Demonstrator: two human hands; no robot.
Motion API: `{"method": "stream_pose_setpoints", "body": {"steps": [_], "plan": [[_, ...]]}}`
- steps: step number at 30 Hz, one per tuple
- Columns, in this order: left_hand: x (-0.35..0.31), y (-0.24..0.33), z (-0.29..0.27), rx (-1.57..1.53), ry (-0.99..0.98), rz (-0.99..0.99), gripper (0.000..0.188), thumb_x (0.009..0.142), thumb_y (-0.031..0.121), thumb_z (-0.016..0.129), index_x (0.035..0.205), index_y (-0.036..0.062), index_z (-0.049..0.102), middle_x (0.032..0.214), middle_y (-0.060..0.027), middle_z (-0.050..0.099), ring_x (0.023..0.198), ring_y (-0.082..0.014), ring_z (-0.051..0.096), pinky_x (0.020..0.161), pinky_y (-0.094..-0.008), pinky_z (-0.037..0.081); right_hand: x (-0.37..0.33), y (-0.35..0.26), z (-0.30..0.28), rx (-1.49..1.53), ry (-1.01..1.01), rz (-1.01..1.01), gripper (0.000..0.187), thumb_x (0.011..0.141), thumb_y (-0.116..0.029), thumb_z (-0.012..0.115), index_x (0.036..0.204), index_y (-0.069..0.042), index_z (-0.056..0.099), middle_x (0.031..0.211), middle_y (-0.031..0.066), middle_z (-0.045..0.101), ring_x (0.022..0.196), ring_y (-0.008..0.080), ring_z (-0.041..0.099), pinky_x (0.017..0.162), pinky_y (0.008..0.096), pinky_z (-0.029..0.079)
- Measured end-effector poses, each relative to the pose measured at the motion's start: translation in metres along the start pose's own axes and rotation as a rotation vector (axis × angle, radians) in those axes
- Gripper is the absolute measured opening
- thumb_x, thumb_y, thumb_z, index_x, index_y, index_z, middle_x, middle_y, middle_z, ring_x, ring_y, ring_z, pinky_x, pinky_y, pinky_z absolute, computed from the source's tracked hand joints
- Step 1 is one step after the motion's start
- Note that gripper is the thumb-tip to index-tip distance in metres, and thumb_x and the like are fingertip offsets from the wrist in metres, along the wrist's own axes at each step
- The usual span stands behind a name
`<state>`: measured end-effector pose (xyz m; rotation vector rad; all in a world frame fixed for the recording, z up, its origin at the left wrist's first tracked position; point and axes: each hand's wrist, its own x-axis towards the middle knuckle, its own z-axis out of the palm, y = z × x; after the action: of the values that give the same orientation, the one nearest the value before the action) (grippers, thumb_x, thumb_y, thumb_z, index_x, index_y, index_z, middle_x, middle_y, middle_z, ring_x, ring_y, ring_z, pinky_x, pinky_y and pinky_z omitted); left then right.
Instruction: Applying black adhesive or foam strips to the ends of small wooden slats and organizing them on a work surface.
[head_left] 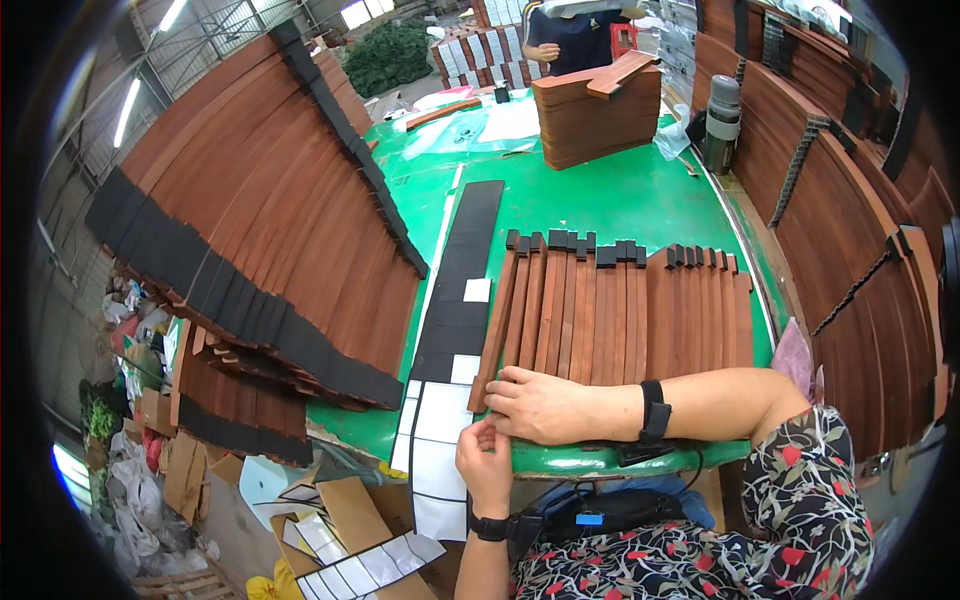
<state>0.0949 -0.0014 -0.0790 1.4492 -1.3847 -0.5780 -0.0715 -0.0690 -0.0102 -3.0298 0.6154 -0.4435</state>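
A row of reddish-brown wooden slats lies side by side in front of me, many with black caps at their far ends. My right hand reaches across from the right, its fingers curled on the near end of the leftmost slat. Just below, my left hand is closed in a pinch against the right fingertips; whatever it pinches is hidden. Left of the slats runs a long black strip, with white rectangular sheets at its near part, hanging over the table edge.
Tall stacks of black-edged boards stand on the left of the green table, and more boards line the right. Farther off are a board stack, a dark bottle and another person. Cardboard boxes sit below the front edge.
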Motion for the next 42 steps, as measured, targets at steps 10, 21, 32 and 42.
{"method": "stream_pose_setpoints", "body": {"steps": [10, 21, 32, 42], "plan": [[-0.002, -0.003, 0.002, 0.109, -0.008, 0.174, 0.015, 0.088, 0.003, 0.073, 0.095, -0.0027, 0.061, 0.082, -0.0113, 0.067, 0.068, -0.0193, 0.067, 0.063, -0.0296, 0.056, -0.004, -0.008, 0.008, -0.129, 0.177, -0.010, 0.023, 0.084, -0.018, 0.058, 0.091, 0.000, 0.070, 0.096, 0.0084, 0.062, 0.099, 0.0249, 0.056, 0.091, 0.0364, 0.043], [0.000, 0.005, -0.024, 0.135, -0.058, 0.054, 0.023, 0.088, 0.008, 0.073, 0.103, -0.0025, 0.058, 0.084, -0.0135, 0.068, 0.072, -0.0253, 0.068, 0.067, -0.0355, 0.055, 0.000, -0.017, -0.001, -0.042, 0.023, 0.085, 0.031, 0.090, -0.019, 0.055, 0.113, -0.001, 0.067, 0.116, 0.0171, 0.062, 0.116, 0.0320, 0.058, 0.096, 0.0433, 0.046], [0.056, -0.014, -0.074, 0.508, -0.036, 0.208, 0.032, 0.086, 0.014, 0.071, 0.110, -0.0044, 0.059, 0.108, -0.0217, 0.063, 0.097, -0.0359, 0.063, 0.085, -0.0433, 0.051, -0.007, -0.016, -0.011, 0.058, 0.099, 0.142, 0.025, 0.084, -0.013, 0.060, 0.103, -0.003, 0.073, 0.103, 0.0148, 0.064, 0.106, 0.0307, 0.061, 0.096, 0.0409, 0.046], [0.089, 0.000, -0.050, 0.694, -0.098, 0.235, 0.037, 0.085, 0.019, 0.075, 0.111, -0.0023, 0.060, 0.114, -0.0198, 0.063, 0.107, -0.0376, 0.061, 0.092, -0.0439, 0.049, 0.029, 0.028, -0.033, 0.196, -0.006, 0.290, 0.019, 0.084, -0.015, 0.070, 0.096, -0.001, 0.073, 0.097, 0.0148, 0.068, 0.096, 0.0337, 0.065, 0.086, 0.0436, 0.051]]}}
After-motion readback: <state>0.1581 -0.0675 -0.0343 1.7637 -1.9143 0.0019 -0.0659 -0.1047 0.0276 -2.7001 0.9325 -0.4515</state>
